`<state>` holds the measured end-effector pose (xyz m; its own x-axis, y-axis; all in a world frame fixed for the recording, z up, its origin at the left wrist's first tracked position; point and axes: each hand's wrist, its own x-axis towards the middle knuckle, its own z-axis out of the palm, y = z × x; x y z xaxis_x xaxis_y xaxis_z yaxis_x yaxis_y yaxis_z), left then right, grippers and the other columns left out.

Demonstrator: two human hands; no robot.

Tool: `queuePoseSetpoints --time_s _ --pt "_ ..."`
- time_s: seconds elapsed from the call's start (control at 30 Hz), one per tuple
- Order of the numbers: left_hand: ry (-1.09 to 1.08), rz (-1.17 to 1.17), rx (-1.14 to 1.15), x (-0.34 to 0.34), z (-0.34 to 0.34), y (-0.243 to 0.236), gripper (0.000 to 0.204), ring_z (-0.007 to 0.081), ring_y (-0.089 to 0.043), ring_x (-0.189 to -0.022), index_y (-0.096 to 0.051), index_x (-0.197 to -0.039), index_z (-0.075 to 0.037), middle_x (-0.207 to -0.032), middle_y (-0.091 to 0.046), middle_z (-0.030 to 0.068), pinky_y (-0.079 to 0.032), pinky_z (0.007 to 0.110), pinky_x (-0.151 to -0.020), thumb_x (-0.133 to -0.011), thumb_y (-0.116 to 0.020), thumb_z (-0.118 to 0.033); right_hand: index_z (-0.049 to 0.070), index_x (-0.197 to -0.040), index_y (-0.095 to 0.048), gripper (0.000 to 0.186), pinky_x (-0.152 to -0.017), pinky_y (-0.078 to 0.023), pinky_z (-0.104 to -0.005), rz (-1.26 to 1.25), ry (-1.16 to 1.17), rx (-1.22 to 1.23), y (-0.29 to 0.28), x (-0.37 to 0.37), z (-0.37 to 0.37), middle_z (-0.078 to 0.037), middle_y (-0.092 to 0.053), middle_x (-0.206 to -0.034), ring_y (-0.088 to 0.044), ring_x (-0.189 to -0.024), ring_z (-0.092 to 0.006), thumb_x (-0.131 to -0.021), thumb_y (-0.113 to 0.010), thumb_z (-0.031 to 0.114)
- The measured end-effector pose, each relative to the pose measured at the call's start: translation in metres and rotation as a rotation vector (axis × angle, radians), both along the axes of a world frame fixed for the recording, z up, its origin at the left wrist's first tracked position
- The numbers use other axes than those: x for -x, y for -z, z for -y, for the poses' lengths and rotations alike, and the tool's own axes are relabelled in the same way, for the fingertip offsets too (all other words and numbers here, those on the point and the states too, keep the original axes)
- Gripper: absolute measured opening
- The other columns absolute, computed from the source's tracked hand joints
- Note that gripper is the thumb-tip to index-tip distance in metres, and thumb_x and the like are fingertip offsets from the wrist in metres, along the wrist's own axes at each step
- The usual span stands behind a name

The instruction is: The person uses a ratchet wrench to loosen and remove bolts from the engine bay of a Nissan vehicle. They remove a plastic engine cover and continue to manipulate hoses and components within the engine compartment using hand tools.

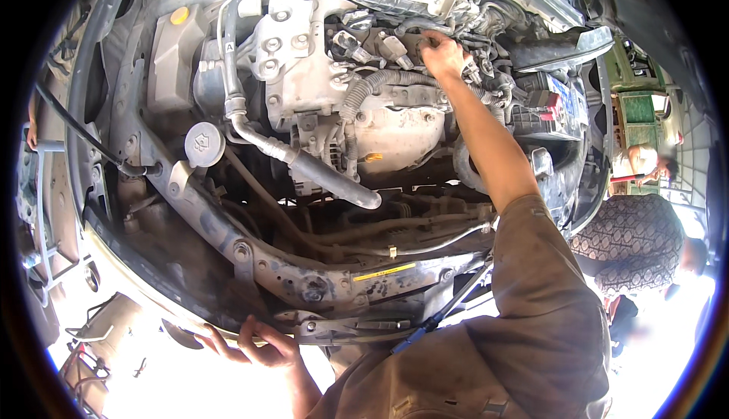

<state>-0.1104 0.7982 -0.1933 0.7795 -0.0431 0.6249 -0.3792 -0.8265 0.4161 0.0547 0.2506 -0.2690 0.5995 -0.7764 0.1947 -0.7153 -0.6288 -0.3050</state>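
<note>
I have the right hand (443, 55) stretched deep into the engine bay, at about one o'clock in my view, its fingers curled around a small connector or hose end (425, 39) among the dark wiring (486, 77) behind the engine. I cannot tell exactly what sits inside that grip, only that the fingers are bent closed on something there. The left hand (262, 347) is far back at seven o'clock, fingers hooked over the front edge of the car (228, 335), bracing, holding nothing loose.

The piece being worked lies straight ahead of the right hand, touching its fingertips, and well apart from the left; the right forearm runs along a line from five o'clock up to twelve. Just to the nine o'clock side of that hand I count three ignition-coil plugs (380, 47) in a slanted row. A ribbed corrugated hose (372, 85) curves beneath the hand, its long axis roughly three to nine o'clock.

Other things: one silver engine block (304, 47), one thick grey pipe (326, 176) slanting toward four o'clock, one round grey cap (203, 144), one yellow cap (179, 15), one battery (554, 104) at three o'clock, one blue-handled tool (425, 324) by my sleeve. Two other people (630, 241) stand at the right rim.
</note>
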Motion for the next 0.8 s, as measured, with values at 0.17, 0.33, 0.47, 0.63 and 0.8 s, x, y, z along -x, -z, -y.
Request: queuePoseSetpoints --time_s 0.17,0.33,0.47,0.63,0.8 --pt "-0.002 -0.038 -0.009 0.002 0.001 -0.002 0.012 0.045 -0.028 -0.141 -0.062 -0.088 -0.001 -0.145 -0.04 0.0218 -0.021 0.064 -0.111 -0.09 -0.051 -0.004 0.024 -0.1 -0.075 0.043 -0.103 -0.026 -0.0424 -0.134 0.095 0.154 0.0 -0.001 -0.004 -0.004 -0.074 -0.091 -0.067 -0.1 -0.0229 -0.076 -0.067 0.059" --pt "0.001 -0.027 0.023 0.002 0.0 0.001 0.012 0.044 -0.029 -0.14 -0.063 -0.088 -0.001 -0.145 -0.039 0.0223 -0.022 0.063 -0.111 -0.088 -0.051 -0.002 0.023 -0.102 -0.075 0.043 -0.105 -0.025 -0.0452 -0.165 0.119 0.03 -0.004 -0.004 0.004 -0.004 -0.074 -0.094 -0.067 -0.099 -0.0232 -0.077 -0.068 0.058" --pt "0.013 -0.024 0.031 0.003 0.001 0.001 0.014 0.0426 -0.031 -0.139 -0.065 -0.089 0.001 -0.145 -0.039 0.0247 -0.023 0.061 -0.111 -0.088 -0.051 -0.001 0.025 -0.106 -0.074 0.04 -0.106 -0.025 -0.0458 0.004 0.013 -0.079 0.011 0.004 0.023 -0.004 -0.074 -0.098 -0.067 -0.099 -0.0241 -0.078 -0.068 0.053" --pt "-0.021 -0.054 0.023 0.005 0.002 -0.001 0.017 0.0458 -0.03 -0.138 -0.066 -0.09 0.0 -0.144 -0.039 0.0268 -0.023 0.063 -0.11 -0.087 -0.05 -0.001 0.027 -0.107 -0.074 0.04 -0.104 -0.029 -0.0438 -0.077 0.131 0.035 -0.006 0.0 -0.006 -0.005 -0.074 -0.097 -0.067 -0.1 -0.024 -0.076 -0.071 0.052" --pt "-0.025 -0.084 0.005 0.006 -0.002 -0.002 0.02 0.0516 -0.026 -0.139 -0.066 -0.09 -0.002 -0.144 -0.038 0.0277 -0.022 0.068 -0.108 -0.085 -0.047 -0.001 0.025 -0.093 -0.077 0.036 -0.099 -0.034 -0.0389 -0.142 0.12 0.051 -0.02 0.001 -0.01 -0.004 -0.074 -0.094 -0.069 -0.095 -0.0243 -0.074 -0.07 0.055"
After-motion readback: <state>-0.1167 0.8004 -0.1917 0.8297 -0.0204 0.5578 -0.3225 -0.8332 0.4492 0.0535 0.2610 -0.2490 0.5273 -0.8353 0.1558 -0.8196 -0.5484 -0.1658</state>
